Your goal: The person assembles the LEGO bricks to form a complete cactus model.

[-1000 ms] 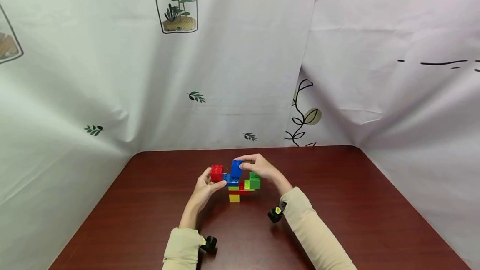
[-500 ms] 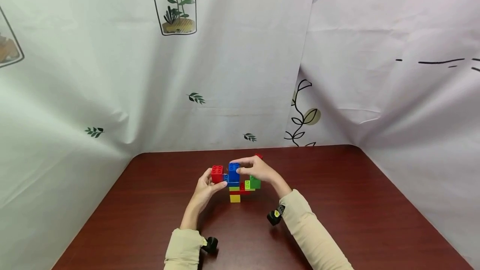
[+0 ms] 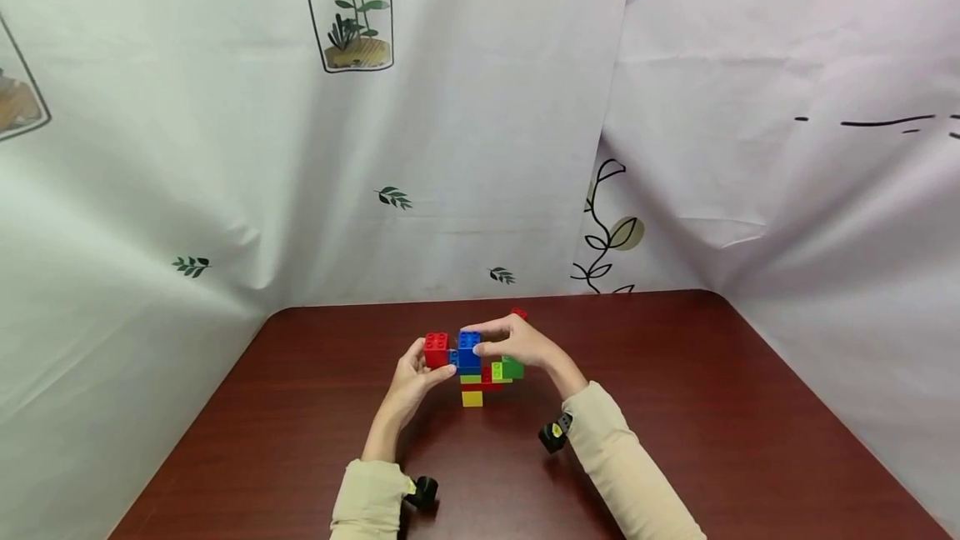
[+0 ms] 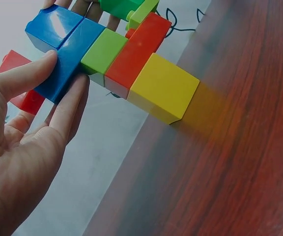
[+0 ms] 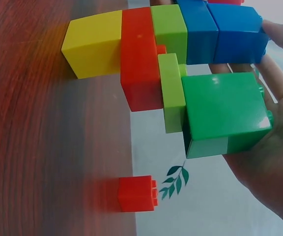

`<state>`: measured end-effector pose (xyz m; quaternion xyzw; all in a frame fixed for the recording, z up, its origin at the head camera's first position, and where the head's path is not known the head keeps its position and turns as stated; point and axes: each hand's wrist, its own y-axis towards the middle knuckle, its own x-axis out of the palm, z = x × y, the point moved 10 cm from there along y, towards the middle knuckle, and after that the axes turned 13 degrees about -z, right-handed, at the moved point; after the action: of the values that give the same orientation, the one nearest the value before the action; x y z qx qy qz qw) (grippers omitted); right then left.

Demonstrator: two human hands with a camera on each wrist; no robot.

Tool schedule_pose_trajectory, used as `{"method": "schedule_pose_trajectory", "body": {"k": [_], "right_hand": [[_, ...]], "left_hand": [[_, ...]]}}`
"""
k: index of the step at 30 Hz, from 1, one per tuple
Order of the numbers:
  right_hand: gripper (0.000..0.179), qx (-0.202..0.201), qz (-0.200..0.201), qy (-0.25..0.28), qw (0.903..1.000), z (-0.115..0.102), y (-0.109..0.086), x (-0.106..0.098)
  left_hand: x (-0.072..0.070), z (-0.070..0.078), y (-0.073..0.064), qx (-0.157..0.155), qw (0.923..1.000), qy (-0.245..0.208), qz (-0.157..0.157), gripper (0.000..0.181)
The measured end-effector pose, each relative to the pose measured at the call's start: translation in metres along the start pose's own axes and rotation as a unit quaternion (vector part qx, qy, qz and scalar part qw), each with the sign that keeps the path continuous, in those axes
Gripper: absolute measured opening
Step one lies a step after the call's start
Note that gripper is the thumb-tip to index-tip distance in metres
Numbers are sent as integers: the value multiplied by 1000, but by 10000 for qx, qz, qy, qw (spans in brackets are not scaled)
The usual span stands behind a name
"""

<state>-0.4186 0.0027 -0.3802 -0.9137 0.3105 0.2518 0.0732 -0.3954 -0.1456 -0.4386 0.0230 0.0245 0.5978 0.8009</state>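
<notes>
A toy brick stack stands on the table, its yellow brick (image 4: 166, 88) at the bottom. Above it come a red brick (image 4: 139, 56), a light green brick (image 4: 102, 51) and a long blue brick (image 4: 68, 61). My left hand (image 3: 405, 382) pinches the long blue brick, thumb on its near side. On that brick's left end sits a red brick (image 3: 436, 348). My right hand (image 3: 525, 347) grips an upper blue brick (image 3: 468, 348), which sits level against the long blue one. A thin light green brick (image 5: 172, 93) and a green brick (image 5: 225, 110) form the stack's right side.
A loose red brick (image 5: 135, 193) stands on the table, behind the right hand in the head view. The dark wooden table (image 3: 495, 473) ends at a white printed curtain (image 3: 480, 148) at the back and sides.
The upper blue brick was tilted a second ago; my right hand has brought it left and upright onto the long blue brick. My left hand keeps its hold.
</notes>
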Motion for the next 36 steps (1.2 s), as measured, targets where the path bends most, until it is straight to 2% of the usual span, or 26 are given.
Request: {"method": "schedule_pose_trajectory", "body": {"k": [12, 17, 24, 36], "right_hand": [[42, 122, 42, 285, 9995, 7, 4, -3], [41, 349, 37, 226, 9991, 9, 4, -2], [40, 626, 37, 381, 9973, 8, 3, -5], [43, 516, -517, 136, 9972, 10, 5, -6]], "left_hand": [[-1, 2, 2, 31, 10000, -7, -46, 49], [-1, -1, 2, 34, 10000, -48, -5, 49], [0, -4, 4, 134, 9994, -275, -147, 54], [5, -5, 2, 118, 9981, -588, -139, 51]]}}
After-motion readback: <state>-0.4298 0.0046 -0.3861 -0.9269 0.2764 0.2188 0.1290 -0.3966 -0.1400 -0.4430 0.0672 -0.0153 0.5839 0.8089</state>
